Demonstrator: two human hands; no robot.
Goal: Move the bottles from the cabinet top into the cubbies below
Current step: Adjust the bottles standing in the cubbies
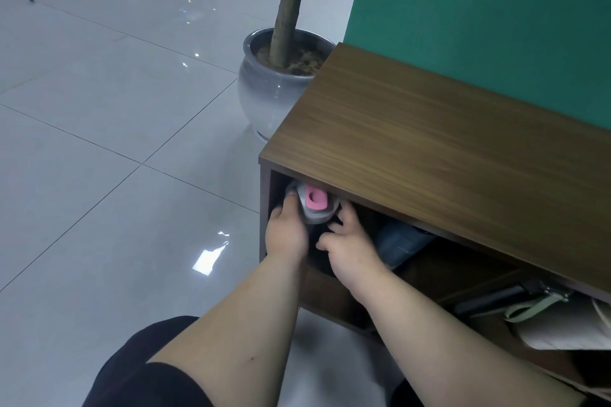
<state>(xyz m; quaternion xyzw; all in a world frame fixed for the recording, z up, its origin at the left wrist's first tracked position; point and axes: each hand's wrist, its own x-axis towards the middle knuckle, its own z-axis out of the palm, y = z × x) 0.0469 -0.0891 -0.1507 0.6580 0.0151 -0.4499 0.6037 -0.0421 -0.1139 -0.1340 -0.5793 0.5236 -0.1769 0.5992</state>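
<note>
A grey bottle with a pink lid piece (314, 201) sits inside the leftmost cubby of the brown wooden cabinet (413, 142), its body mostly hidden in the dark. My left hand (286, 228) is wrapped around its left side. My right hand (344, 241) is just to the right of the bottle, fingers spread and reaching into the same cubby; whether it touches the bottle is unclear. A dark blue bottle (400, 243) lies on its side in that cubby, to the right of my right hand. The cabinet top bears no bottles in view.
A large grey plant pot (271, 89) with a tree trunk stands on the tiled floor just behind the cabinet's left end. A green wall (479, 10) backs the cabinet. A black item (496, 299) and a white bag with a pale green strap (562, 324) fill the right cubby.
</note>
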